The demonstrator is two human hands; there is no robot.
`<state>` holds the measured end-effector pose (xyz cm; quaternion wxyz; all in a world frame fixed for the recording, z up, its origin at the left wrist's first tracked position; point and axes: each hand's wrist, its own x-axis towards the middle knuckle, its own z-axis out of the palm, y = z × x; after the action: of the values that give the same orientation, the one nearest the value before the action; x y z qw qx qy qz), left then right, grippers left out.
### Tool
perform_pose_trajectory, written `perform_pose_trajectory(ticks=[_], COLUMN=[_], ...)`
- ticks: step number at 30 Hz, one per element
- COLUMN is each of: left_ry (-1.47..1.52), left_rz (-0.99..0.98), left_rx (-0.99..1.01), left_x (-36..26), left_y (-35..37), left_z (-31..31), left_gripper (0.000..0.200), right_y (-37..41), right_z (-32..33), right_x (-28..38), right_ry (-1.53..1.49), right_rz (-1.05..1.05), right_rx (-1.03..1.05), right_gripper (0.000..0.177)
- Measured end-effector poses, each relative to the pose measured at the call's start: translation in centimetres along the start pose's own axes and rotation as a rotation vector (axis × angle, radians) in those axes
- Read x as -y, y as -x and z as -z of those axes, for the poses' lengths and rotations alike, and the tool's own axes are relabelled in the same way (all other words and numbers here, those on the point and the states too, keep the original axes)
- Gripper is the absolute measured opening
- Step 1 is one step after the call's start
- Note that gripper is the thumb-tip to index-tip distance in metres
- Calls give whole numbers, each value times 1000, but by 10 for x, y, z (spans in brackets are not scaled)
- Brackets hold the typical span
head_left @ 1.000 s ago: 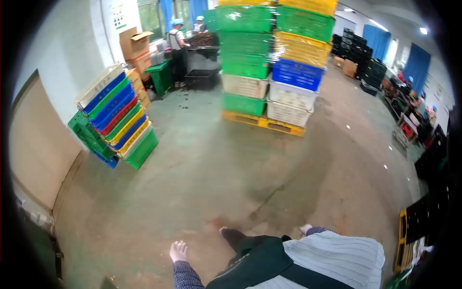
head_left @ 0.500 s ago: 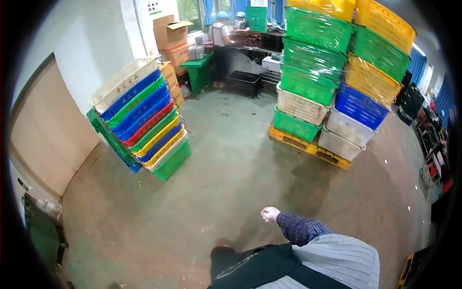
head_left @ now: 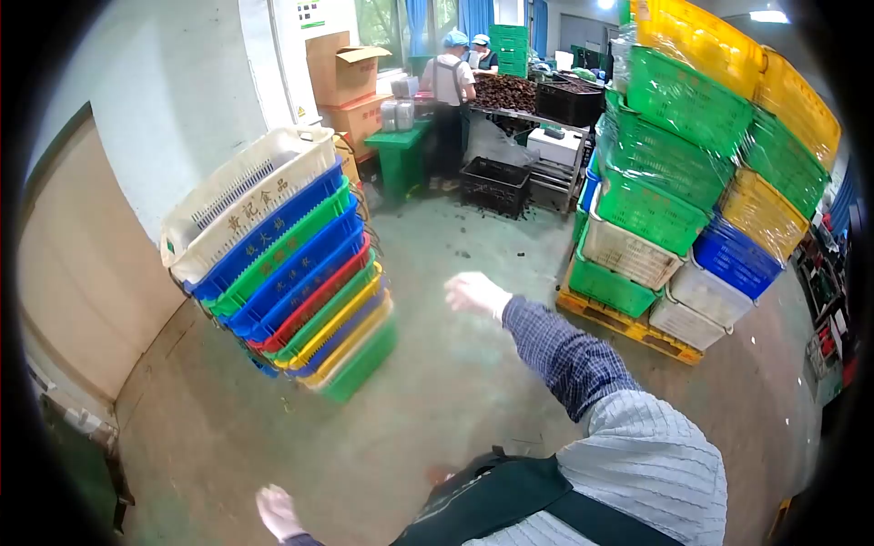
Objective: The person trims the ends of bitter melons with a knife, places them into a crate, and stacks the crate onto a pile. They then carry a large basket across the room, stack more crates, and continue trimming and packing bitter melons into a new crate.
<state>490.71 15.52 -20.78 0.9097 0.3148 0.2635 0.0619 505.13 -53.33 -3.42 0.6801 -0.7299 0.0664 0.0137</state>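
Note:
My right hand [head_left: 478, 296], in a pale thin glove and a dark checked sleeve [head_left: 569, 359], reaches forward over the floor. Its fingers are loosely bent and apart, and I see nothing in them. Low at the left, my left hand [head_left: 278, 511], also pale-gloved, hangs with loose fingers and touches nothing. Nearest to both hands is a tall stack of nested crates, a white crate [head_left: 273, 207] on top. Below it come a blue crate [head_left: 264, 238] and several more in green, red and yellow. A gap separates each hand from the stack.
Film-wrapped green crates [head_left: 687, 100] and yellow ones stand at the right on a yellow pallet [head_left: 628, 323]. Behind, a person [head_left: 448, 82] stands by a table heaped with dark items [head_left: 510, 93]. A black crate [head_left: 494, 185] is on the floor, near a green bin [head_left: 401, 156].
The crate stack is nearer and larger in view. My right hand has risen and moved forward, slightly left. My left hand has come into view at the lower left.

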Motion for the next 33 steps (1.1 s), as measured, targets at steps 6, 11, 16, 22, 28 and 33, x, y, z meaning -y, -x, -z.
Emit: perform_pose_trajectory(ticks=[6,11,16,22,28,33], left_ry=[-518,-525,-660,-990,-1106,-541], left_rz=[-456,-551,-648,-700,-507,-131], left_rx=[325,425,295,26,56,37], left_x=[-141,-209,-235,-230,-215,-192], left_y=[-72,-147,-212,-285,-296,-283], left_z=[-274,-354,-415,-490,-505,-545], left_gripper=[46,47,52,54,43,35], right_y=[-156,-295,-463,-593,-633,-664], right_z=[-1,7,31,20,-23,-62], right_x=[145,238,320,327,301,283], right_ry=[179,69,322,332,348,177], right_rz=[332,491,676,326,421,147], right_rx=[-93,-199,-202,145,506,563], right_gripper=[23,24,34,41,36,40])
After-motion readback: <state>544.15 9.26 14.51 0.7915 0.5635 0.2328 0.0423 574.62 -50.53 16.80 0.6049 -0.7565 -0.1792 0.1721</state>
